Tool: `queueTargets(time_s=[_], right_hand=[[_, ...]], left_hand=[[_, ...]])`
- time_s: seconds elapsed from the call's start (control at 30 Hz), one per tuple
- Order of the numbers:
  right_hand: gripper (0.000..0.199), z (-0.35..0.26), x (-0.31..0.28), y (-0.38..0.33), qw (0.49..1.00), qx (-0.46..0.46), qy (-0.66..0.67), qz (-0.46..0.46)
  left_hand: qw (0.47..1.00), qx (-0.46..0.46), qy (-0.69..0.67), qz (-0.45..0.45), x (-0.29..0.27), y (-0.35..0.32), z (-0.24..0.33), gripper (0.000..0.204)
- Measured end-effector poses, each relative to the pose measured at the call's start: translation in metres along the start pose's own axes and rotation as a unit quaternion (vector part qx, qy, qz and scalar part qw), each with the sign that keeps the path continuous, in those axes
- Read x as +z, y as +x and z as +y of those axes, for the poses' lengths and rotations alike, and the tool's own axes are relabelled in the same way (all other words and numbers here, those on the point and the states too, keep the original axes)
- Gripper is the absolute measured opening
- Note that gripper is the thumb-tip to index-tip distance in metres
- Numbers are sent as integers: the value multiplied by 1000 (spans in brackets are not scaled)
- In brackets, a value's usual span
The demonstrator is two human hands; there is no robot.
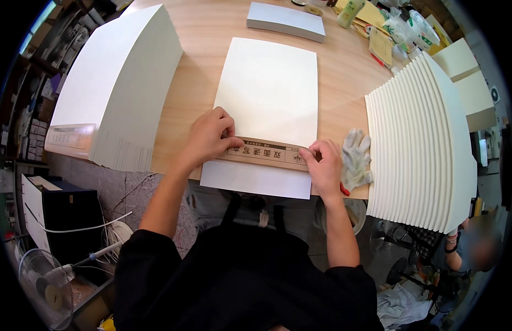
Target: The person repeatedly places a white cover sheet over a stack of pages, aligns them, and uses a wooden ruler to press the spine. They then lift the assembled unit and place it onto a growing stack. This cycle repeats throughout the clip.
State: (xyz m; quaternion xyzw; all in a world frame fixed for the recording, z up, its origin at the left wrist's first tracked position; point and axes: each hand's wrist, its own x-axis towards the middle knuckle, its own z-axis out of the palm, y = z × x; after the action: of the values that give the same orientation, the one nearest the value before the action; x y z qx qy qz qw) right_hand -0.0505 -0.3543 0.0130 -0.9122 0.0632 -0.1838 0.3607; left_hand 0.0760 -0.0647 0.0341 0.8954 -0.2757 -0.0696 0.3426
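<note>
A brown printed paper band [267,153] lies across the near part of a white paper pad [269,88] in the middle of the table. My left hand [211,135] is closed, its thumb and fingertips pinching the band's left end. At the other end, the thumb and bent fingers of my right hand [324,165] grip the band by the pad's right edge. Below the band, a white sheet [256,179] sticks out past the table's front edge. Whether the band goes round under the pad is hidden.
A tall white paper stack [115,83] stands left, a high pile of pads [416,143] right. Beside my right hand lies a soiled work glove [355,157]. A smaller paper stack [285,22] sits at the back. Another person [460,248] is at lower right, a fan [46,287] at lower left.
</note>
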Motion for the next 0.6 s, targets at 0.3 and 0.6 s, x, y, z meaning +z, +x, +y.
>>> queueTargets(time_s=[0.3, 0.6], right_hand=[[22, 13, -24, 6, 999, -17, 39, -5], [15, 56, -84, 4, 991, -9, -133, 29]], left_hand=[[749, 422, 466, -210, 27, 73, 70, 82], [761, 384, 454, -258, 26, 85, 89, 83]])
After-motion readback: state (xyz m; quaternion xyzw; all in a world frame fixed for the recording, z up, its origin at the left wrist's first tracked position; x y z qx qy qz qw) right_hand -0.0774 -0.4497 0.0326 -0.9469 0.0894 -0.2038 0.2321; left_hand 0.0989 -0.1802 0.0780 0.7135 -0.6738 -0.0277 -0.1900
